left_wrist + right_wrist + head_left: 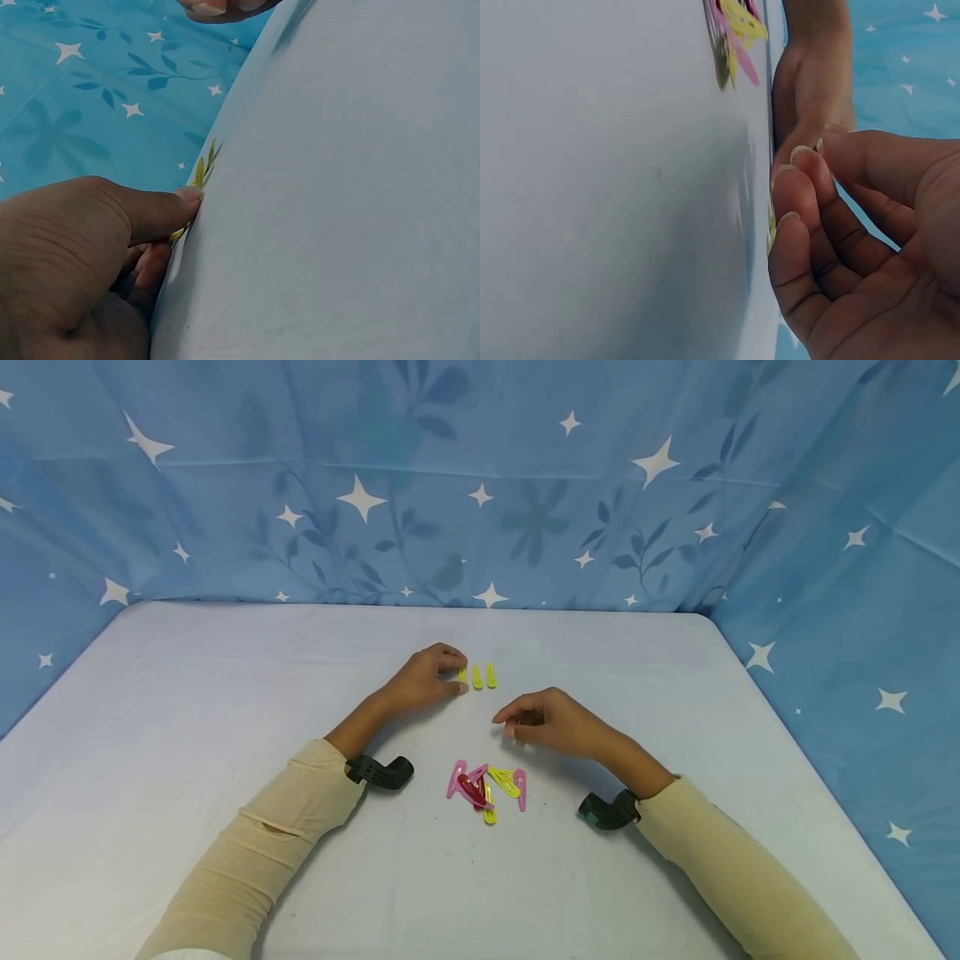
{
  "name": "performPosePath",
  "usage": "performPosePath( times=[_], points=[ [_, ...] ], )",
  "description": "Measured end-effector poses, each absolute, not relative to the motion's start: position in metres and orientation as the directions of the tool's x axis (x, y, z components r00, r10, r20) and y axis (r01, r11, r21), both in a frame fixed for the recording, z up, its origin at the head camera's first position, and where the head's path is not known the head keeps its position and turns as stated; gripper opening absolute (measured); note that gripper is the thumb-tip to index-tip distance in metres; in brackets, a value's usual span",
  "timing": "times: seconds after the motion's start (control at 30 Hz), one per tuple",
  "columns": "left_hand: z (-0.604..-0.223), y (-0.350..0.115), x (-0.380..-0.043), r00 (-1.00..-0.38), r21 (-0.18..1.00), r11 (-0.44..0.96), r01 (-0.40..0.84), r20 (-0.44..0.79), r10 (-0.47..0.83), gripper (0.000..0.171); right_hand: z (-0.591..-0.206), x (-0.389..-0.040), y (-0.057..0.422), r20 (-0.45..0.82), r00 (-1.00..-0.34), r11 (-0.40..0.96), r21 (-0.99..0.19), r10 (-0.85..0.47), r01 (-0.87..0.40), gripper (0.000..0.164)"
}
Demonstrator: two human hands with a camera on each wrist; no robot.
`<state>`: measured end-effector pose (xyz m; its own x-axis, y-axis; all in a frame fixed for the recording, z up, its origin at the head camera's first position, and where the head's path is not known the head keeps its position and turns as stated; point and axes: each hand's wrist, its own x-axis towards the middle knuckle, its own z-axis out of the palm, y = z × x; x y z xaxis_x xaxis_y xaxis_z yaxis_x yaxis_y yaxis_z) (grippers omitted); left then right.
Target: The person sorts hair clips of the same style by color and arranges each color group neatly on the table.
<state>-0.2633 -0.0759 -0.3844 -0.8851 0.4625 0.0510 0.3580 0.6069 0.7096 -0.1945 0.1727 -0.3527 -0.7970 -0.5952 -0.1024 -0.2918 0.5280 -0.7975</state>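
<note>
My left hand (429, 680) pinches a yellow snap hair clip (462, 676) between thumb and fingers at the tabletop; the fingers partly cover it. To its right, a second yellow hair clip (477, 677) and a third yellow hair clip (491, 675) stand side by side in a row. Loosely curled and holding nothing, my right hand (558, 723) hovers between that row and a small pile. In this pile lie pink hair clips (521, 790), a dark red hair clip (470, 790) and yellow hair clips (504, 781), some overlapping.
A white cloth covers the table (247, 693). Behind it and along the sides hangs a blue curtain (450, 435) with stars and leaves. Each wrist wears a black camera mount (384, 772), close above the tabletop.
</note>
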Motion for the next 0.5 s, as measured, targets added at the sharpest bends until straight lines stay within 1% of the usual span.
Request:
performPosePath(
  times=[0.17,0.33,0.5],
  points=[
    [-0.385,-0.079,-0.265,-0.888,0.705,0.614,0.356,0.049,0.458,0.048,-0.354,-0.188,0.169,-0.102,-0.774,0.505,-0.809,-0.625,-0.301,0.024],
    [-0.385,-0.079,-0.266,-0.885,0.713,0.603,0.358,0.053,0.462,0.048,-0.356,-0.182,0.168,-0.136,-0.742,0.503,-0.812,-0.656,-0.295,0.024],
    [-0.386,-0.077,-0.264,-0.887,0.729,0.593,0.343,0.044,0.459,0.049,-0.359,-0.176,0.168,-0.158,-0.732,0.521,-0.800,-0.663,-0.299,0.023]
  ],
)
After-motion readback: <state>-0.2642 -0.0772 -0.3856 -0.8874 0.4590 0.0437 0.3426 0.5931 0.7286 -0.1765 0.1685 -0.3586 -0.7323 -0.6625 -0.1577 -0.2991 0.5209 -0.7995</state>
